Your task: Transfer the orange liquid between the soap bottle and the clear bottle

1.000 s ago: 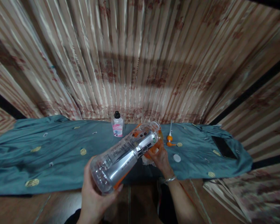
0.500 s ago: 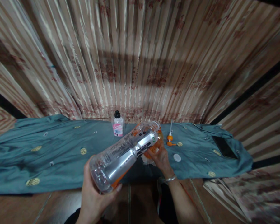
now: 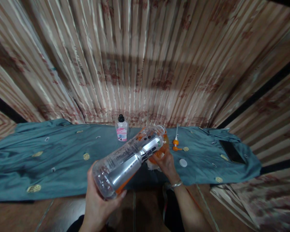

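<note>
My left hand (image 3: 100, 198) is wrapped round the base of a large clear plastic bottle (image 3: 128, 164) with a silver and orange label. The bottle is tilted, its uncapped neck up and to the right. Behind that neck is an orange bottle (image 3: 166, 145), mostly hidden by the clear one. My right hand (image 3: 166, 162) grips the orange bottle from the right side. Whether the two mouths touch, I cannot tell. A crumpled whitish tissue or wrap (image 3: 152, 166) shows beneath the orange bottle.
On the teal cloth (image 3: 62, 154) stands a clear bottle with pink label and black cap (image 3: 122, 130). To the right lie an orange pump head (image 3: 176, 143) with its tube, a white round lid (image 3: 183, 163) and a dark phone-like slab (image 3: 231, 151). A pleated curtain (image 3: 135, 64) hangs behind.
</note>
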The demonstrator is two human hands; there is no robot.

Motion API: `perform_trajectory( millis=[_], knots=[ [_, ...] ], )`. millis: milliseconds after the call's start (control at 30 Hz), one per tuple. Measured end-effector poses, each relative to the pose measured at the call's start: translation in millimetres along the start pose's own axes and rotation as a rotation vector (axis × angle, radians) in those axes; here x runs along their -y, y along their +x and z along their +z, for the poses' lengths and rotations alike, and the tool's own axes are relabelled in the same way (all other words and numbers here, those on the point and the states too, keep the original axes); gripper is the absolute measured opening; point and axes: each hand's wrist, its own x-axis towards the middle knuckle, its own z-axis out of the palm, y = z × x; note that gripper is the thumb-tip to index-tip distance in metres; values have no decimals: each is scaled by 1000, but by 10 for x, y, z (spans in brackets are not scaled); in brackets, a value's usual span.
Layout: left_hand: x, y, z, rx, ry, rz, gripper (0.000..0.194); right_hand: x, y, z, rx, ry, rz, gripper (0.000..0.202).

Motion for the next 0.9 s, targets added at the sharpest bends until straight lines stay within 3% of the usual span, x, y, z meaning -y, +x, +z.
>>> perform_trajectory(
  millis=[167, 600, 900],
  knots=[
    [-9, -1, -1, -1, -5, -4, 102, 5, 12, -14, -8, -60, 11, 75],
    [-2, -3, -9, 15, 16, 1, 102, 90, -1, -23, 18, -61, 32, 64],
    [-28, -8, 1, 7, 8, -4, 99, 99, 1, -30, -1, -55, 40, 73]
  ],
)
